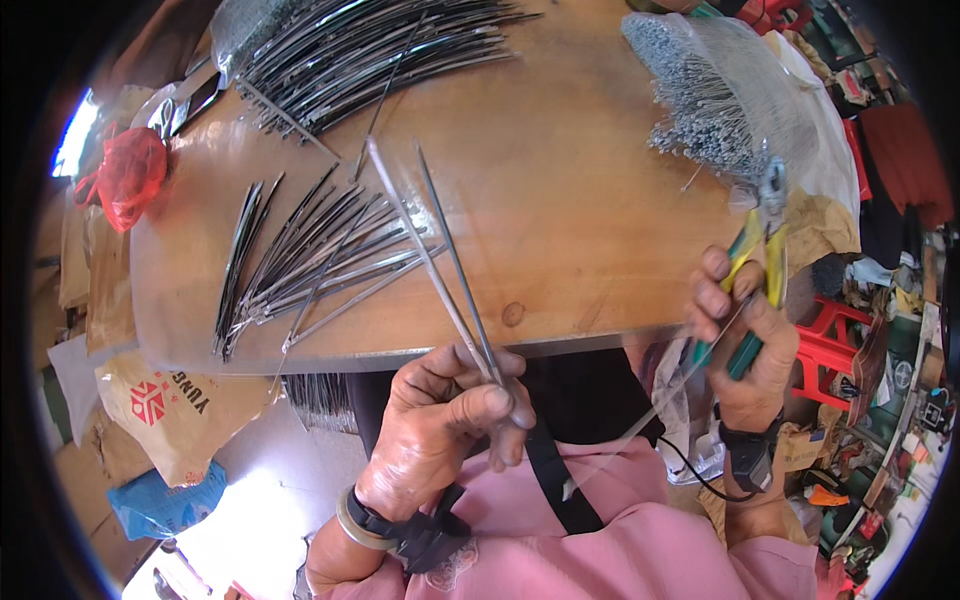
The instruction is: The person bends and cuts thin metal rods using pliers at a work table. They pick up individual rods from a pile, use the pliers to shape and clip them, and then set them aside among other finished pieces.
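My left hand (450, 405) is closed around the lower ends of two thin metal rods (428, 255). One rod is pale and one dark, and they spread apart toward their tips over the table edge. In my right hand (750, 340) is a pair of pliers (745, 258) with yellow and green handles, jaws pointing away from me. A thin blurred strand, wire-like, runs from the right fingers down toward my lap; its kind is unclear. Left of the rods, a loose fan of similar rods (320, 255) lies on the wooden table (580, 220).
A larger pile of dark rods (400, 55) lies at the far left. At the far right, a clear plastic bag (745, 85) spills thin grey metal pieces (700, 115). A red plastic bag (133, 175) sits at the left edge. A red stool (832, 345) stands to the right.
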A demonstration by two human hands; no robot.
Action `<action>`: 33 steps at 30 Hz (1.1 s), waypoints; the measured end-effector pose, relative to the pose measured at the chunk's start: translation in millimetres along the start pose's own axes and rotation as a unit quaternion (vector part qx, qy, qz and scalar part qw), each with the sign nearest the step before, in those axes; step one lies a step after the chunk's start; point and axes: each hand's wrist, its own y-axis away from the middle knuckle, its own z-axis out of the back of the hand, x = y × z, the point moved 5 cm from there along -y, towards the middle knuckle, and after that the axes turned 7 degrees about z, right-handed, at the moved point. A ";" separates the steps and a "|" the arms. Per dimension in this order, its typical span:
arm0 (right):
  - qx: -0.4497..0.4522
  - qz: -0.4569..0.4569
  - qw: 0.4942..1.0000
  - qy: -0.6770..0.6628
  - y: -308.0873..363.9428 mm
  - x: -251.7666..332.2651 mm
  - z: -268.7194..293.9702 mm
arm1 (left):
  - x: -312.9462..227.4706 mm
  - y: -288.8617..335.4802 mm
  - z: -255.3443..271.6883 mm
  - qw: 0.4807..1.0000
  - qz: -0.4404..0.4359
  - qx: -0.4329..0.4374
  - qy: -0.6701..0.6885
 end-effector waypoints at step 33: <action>0.446 0.220 0.569 0.655 -13.5 -21.8 -56.6 | 28.2 0.7 9.0 0.951 0.122 -0.007 -0.283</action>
